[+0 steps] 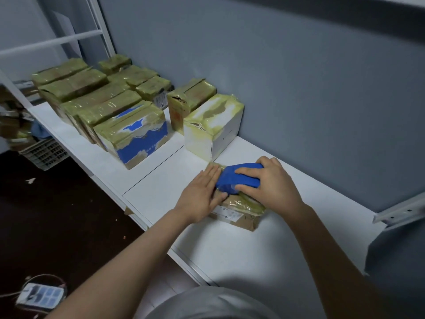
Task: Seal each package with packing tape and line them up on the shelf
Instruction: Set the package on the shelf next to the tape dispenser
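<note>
A small brown cardboard package [239, 212] with a white label lies on the white shelf [230, 249], partly wrapped in yellowish tape. My right hand [273, 185] grips a blue tape dispenser [239, 178] on top of the package. My left hand [202, 194] lies flat with straight fingers on the package's left end, next to the dispenser. Further back stand a taped white box [213, 127], a taped brown box [190, 100] and a taped blue-and-white box [135, 134].
Several more taped packages [92, 93] are packed in rows at the shelf's far left. A grey wall runs along the back. A metal bracket [400, 210] juts out at right. On the dark floor lie a plastic crate [46, 153] and a power strip [39, 295].
</note>
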